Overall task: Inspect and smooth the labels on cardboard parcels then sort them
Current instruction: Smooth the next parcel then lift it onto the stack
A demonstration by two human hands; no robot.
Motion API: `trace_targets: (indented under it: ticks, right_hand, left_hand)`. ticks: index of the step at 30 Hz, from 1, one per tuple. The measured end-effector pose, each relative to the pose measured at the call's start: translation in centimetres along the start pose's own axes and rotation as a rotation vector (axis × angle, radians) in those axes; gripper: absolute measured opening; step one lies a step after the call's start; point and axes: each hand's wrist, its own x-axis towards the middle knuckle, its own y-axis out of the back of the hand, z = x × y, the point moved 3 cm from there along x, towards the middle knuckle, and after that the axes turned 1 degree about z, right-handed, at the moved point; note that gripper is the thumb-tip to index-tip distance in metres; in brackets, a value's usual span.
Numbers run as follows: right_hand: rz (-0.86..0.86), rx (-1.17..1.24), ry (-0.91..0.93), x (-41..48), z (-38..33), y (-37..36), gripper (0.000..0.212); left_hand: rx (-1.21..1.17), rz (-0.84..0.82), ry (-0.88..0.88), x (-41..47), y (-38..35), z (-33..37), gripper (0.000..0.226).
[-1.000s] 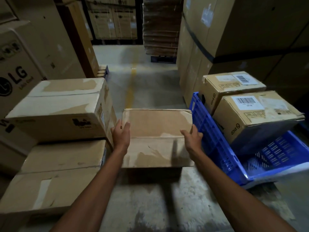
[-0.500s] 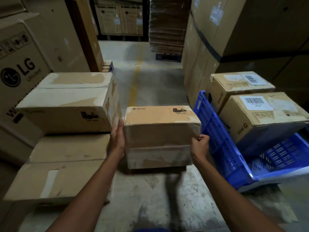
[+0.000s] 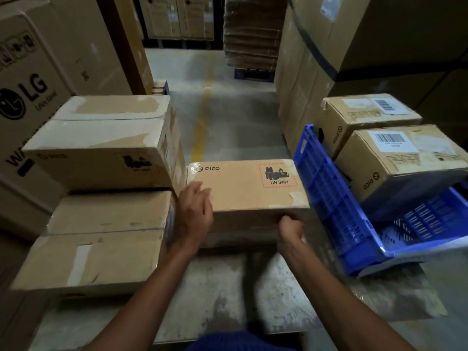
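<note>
A cardboard parcel (image 3: 243,188) marked PICO sits on the concrete floor in front of me. Its upward face carries a red-bordered UN 3481 label (image 3: 277,176) near the far right corner. My left hand (image 3: 195,211) lies flat on the parcel's near left corner, fingers spread. My right hand (image 3: 290,230) is curled around the near right edge, fingers tucked under and hidden. Two parcels with white barcode labels, one nearer (image 3: 405,158) and one farther (image 3: 364,117), rest tilted in a blue plastic crate (image 3: 329,198) at the right.
Two stacked cardboard boxes, upper (image 3: 101,143) and lower (image 3: 96,239), stand directly left of the parcel. A large LG carton (image 3: 30,97) rises at far left. Tall strapped cartons (image 3: 329,59) wall the right. An aisle with a yellow line (image 3: 202,122) runs ahead.
The parcel has been tipped over toward me, bringing its PICO and UN 3481 face upward. My left hand moved from the side onto the top; my right slid to the near right edge.
</note>
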Motion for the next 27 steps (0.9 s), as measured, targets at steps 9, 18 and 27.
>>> trace_targets:
  ticks: [9,18,27]
  right_hand:
    - [-0.7,-0.334,0.622,-11.2,-2.4,-3.8,0.02]
    - [-0.203,-1.282,1.251,-7.2,-4.6,-4.9,0.061]
    - [-0.18,-1.383,1.356,-6.3,-6.9,-4.7,0.055]
  left_hand:
    - [0.095,-0.098,-0.209,0.1,0.2,0.7,0.029]
    - [0.431,-0.478,-0.069,0.7,-1.0,1.5,0.071]
    - [0.549,-0.604,-0.073,4.2,-0.9,2.9,0.045]
